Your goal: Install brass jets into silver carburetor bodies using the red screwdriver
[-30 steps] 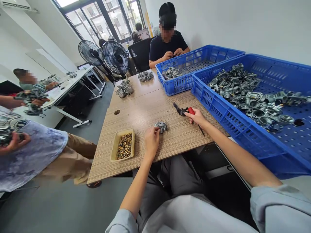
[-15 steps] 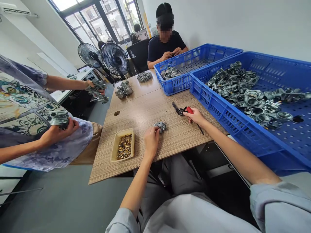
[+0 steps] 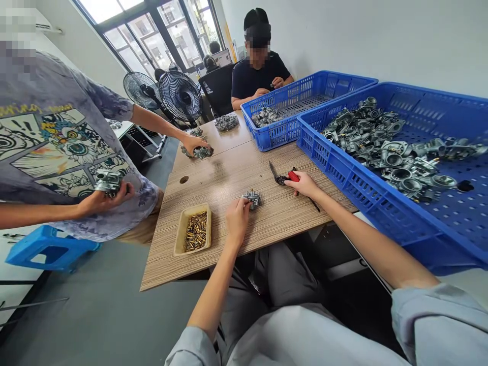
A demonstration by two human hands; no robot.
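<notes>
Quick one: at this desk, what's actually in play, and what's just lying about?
In play:
left hand on a carburetor body
right hand gripping a red-handled tool
tray of brass parts beside them

Lying about:
blue crates of carburetors
carburetor parts piled at the table's far end
standing fans

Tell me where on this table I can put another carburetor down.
The wooden table shows bare wood between the carburetor under the left hand and the right forearm, and between the brass-filled tray and the round hole. The far end is crowded: a co-worker's hand sits at a parts pile.
</notes>
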